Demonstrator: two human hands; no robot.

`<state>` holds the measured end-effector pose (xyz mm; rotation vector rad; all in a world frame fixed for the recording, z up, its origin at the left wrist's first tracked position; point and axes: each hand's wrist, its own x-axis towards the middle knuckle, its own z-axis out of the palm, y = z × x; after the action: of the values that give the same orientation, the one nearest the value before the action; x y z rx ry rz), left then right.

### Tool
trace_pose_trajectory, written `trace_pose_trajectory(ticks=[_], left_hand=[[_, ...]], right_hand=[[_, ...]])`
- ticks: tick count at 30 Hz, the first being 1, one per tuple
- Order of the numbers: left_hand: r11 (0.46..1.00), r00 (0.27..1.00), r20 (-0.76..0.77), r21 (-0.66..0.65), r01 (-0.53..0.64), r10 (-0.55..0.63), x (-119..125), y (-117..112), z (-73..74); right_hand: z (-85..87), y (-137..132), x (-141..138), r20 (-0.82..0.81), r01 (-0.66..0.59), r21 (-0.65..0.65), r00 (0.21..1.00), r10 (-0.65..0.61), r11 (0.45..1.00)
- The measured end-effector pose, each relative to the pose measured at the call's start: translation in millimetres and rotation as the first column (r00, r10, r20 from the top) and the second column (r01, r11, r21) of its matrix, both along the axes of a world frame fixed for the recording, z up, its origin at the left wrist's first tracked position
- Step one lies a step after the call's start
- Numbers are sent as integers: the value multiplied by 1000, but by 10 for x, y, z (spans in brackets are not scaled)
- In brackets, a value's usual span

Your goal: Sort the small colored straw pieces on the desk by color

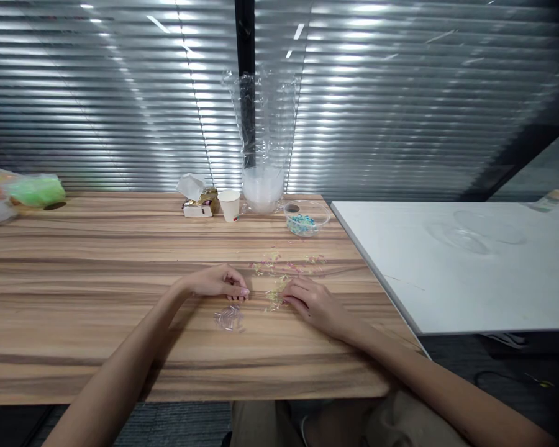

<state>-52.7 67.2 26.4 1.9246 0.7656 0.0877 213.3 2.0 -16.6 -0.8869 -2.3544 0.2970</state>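
My left hand (221,282) rests on the wooden table with thumb and fingers pinched together; whatever is between the fingertips is too small to make out. Just below it lies a small pile of clear, pale tube-like pieces (229,318). My right hand (314,302) has its fingertips closed together at the edge of a scatter of tiny yellow pieces (274,297). What those fingertips hold, if anything, is hidden. Farther back, more small pink and yellow pieces (300,268) are spread over the tabletop.
Behind the pieces stands a clear round bowl (326,217) holding blue bits. Beside it are a white container in a clear bag (263,189), a paper cup (230,206) and a tissue pack (198,202). A white table (447,279) adjoins at right; green-tinted plastic bags (35,189) lie far left.
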Motion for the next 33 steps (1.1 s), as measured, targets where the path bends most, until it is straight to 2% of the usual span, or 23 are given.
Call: trace_pose_trajectory(ticks=[5,17,26,33], left_hand=[[1000,1000,30,-1,7,-7,-6,3,-12],[1000,1000,-5,7,7,-7,5,-1,10],[1000,1000,-16,5,5,-5,-5,3,2],[1000,999,-42,10,-9,9,22,-25,55]], right_hand=[[11,-5,-7,-3,6,0,1000,-6,1000],[11,-8,-6,-16,-4,-15,1000,4,1000],[7,-16,-2,-137,27,71,990,-17,997],[20,-28,9,-163,51,129,986,-29,990]])
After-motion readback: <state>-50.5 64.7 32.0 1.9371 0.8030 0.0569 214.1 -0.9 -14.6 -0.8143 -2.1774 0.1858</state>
